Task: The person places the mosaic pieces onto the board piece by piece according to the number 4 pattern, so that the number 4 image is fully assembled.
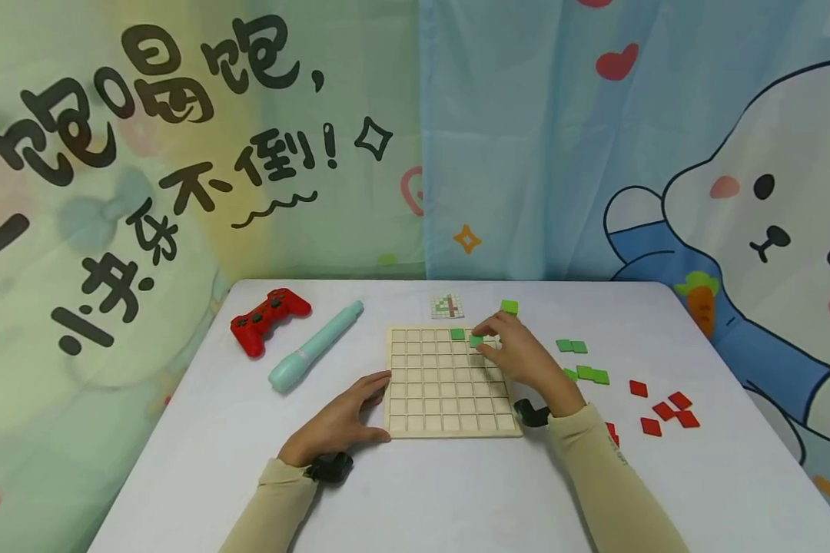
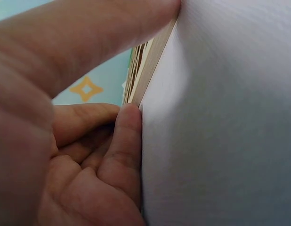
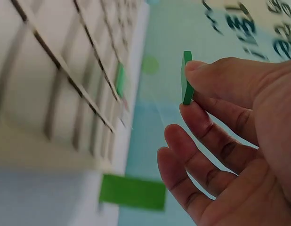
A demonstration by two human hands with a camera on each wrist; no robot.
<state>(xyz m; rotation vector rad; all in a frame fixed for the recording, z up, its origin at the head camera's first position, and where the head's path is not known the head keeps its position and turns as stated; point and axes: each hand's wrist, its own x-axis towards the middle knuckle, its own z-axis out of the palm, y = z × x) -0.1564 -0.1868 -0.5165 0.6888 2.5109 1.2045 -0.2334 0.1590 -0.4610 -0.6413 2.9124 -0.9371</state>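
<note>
A wooden grid board (image 1: 449, 384) lies on the table, with a green square tile (image 1: 457, 334) in its top row. Over the board's upper right part, my right hand (image 1: 519, 353) pinches another green tile (image 3: 187, 77) between thumb and fingers; the right wrist view has it held off the board. My left hand (image 1: 346, 415) rests against the board's left edge. Its thumb and fingers (image 2: 124, 141) touch the wooden side without wrapping round it. Beyond the board lies a small patterned grid card (image 1: 446, 306) with green and red squares.
A light green tile (image 1: 509, 306) sits past my right hand. Several green tiles (image 1: 571, 346) and red tiles (image 1: 652, 427) are scattered to the right. At the back left lie a red game controller (image 1: 268, 319) and a mint-coloured cylindrical object (image 1: 316, 348). A printed curtain hangs behind the table.
</note>
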